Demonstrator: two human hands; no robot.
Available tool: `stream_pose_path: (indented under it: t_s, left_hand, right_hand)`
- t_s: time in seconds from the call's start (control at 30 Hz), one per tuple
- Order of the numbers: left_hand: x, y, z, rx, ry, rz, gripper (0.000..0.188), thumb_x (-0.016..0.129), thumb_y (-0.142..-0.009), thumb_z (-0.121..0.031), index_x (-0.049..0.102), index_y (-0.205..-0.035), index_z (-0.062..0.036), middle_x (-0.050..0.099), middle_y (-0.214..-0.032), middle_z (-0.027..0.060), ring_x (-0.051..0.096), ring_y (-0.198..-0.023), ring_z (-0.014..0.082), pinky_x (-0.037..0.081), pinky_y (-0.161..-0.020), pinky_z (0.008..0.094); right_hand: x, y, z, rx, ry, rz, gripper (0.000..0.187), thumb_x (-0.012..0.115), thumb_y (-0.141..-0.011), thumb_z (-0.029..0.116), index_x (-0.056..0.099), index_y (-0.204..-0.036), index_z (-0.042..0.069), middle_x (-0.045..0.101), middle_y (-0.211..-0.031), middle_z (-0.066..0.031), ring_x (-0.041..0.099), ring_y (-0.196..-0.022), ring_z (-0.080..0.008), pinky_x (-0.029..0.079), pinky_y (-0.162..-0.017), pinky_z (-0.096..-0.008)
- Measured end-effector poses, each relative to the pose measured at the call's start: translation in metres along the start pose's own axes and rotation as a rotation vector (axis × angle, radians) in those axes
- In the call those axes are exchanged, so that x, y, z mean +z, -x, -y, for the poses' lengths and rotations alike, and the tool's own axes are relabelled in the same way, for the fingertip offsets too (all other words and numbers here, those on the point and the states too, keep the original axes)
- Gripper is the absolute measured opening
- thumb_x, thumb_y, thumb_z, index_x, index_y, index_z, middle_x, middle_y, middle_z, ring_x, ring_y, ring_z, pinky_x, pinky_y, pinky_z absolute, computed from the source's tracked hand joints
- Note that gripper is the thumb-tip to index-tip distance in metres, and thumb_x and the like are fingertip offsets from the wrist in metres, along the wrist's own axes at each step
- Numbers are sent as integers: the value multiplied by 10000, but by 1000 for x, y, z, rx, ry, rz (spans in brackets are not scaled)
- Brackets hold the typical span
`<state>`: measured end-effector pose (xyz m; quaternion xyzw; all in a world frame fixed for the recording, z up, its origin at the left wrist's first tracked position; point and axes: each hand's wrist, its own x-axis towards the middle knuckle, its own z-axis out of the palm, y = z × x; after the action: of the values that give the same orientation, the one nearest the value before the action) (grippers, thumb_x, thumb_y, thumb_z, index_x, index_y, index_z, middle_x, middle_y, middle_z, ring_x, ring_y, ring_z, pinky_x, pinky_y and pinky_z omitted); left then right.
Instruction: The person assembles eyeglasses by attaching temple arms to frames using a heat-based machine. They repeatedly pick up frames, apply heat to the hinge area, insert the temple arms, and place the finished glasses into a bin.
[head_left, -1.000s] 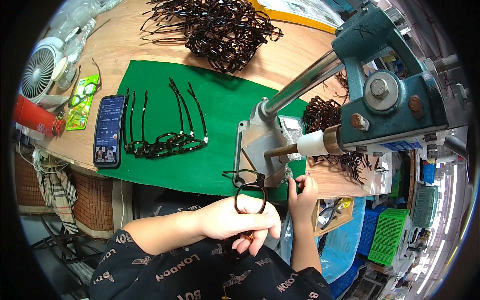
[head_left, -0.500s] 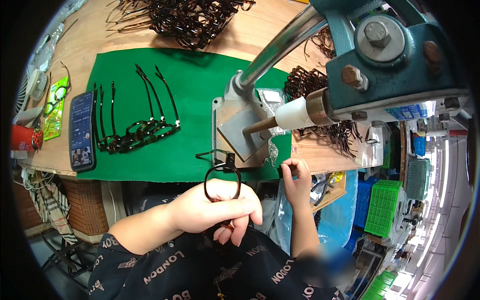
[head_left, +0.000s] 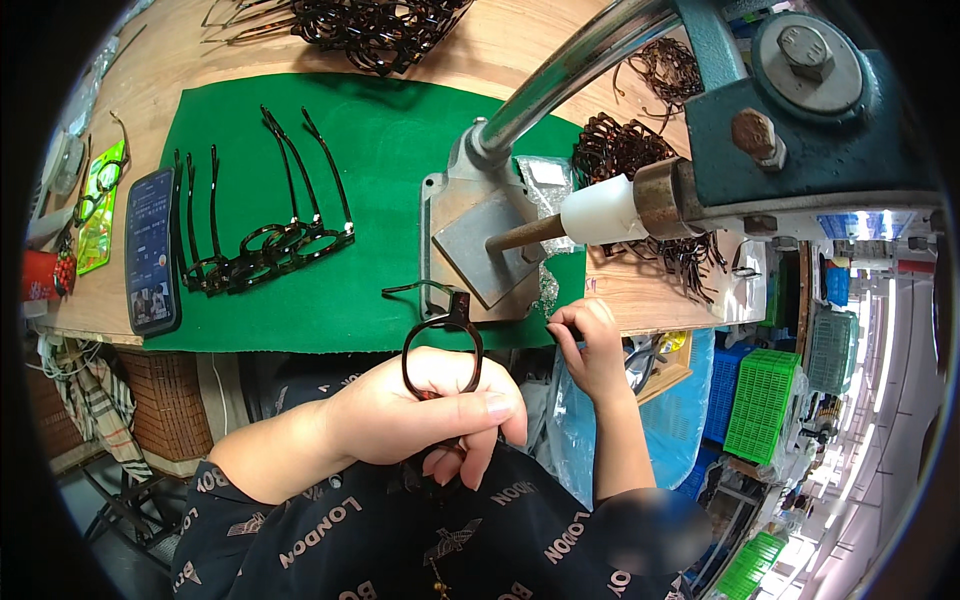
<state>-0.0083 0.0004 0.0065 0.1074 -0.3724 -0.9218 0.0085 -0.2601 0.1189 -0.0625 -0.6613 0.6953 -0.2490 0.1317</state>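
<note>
My left hand (head_left: 365,420) is closed around a dark tortoiseshell glasses frame (head_left: 478,350). One rim stands up above my thumb, and a temple points left from its top corner; the rest is hidden by my fingers. My right hand (head_left: 597,350) is at the table's front edge, thumb and forefinger pinched together. Whatever is in that pinch is too small to make out. Just beyond those fingertips lie tiny shiny bits (head_left: 546,290) beside a clear plastic bag (head_left: 548,190). Between and behind my hands is the metal base plate (head_left: 475,260) of a hand press.
The press's teal head (head_left: 800,130) and slanted steel column (head_left: 560,85) reach over the right side. Several glasses frames (head_left: 265,255) rest on a green mat (head_left: 380,160), near a phone (head_left: 153,250). Piles of frames (head_left: 380,30) lie farther back, with more (head_left: 615,150) behind the press.
My right hand has moved slightly left toward the tiny bits, its thumb and forefinger closing together. The left hand still holds the glasses frame, and the view has shifted a little.
</note>
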Motion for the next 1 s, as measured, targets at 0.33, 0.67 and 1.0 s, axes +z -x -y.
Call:
stream_pose_path:
  t_s: [0.33, 0.67, 1.0]
  left_hand:
    - [0, -1, 1, 4, 10, 25, 232, 434, -917, -119, 586, -879, 52, 634, -615, 111, 503, -429, 93, 393, -407, 194]
    - [6, -6, 3, -135, -66, 81, 234, 431, -946, -182, 574, -979, 0, 635, -628, 69, 501, -452, 63, 396, -435, 182]
    - [10, -3, 5, -110, -174, 119, 225, 440, -937, -233, 558, -995, -50, 613, -603, 37, 494, -442, 65, 386, -431, 200]
  right_hand:
    - [9, 4, 17, 120, 171, -24, 87, 597, -783, 44, 516, -809, 26, 534, -794, -137, 508, -764, -328, 408, -684, -400]
    - [-23, -23, 61, -55, -372, -139, 110, 584, -770, -24, 519, -846, 24, 560, -827, -116, 563, -778, -246, 457, -715, -326]
    - [-15, -57, 100, -392, -591, -20, 78, 600, -811, 34, 526, -828, 18, 557, -795, -105, 585, -755, -264, 484, -671, -344]
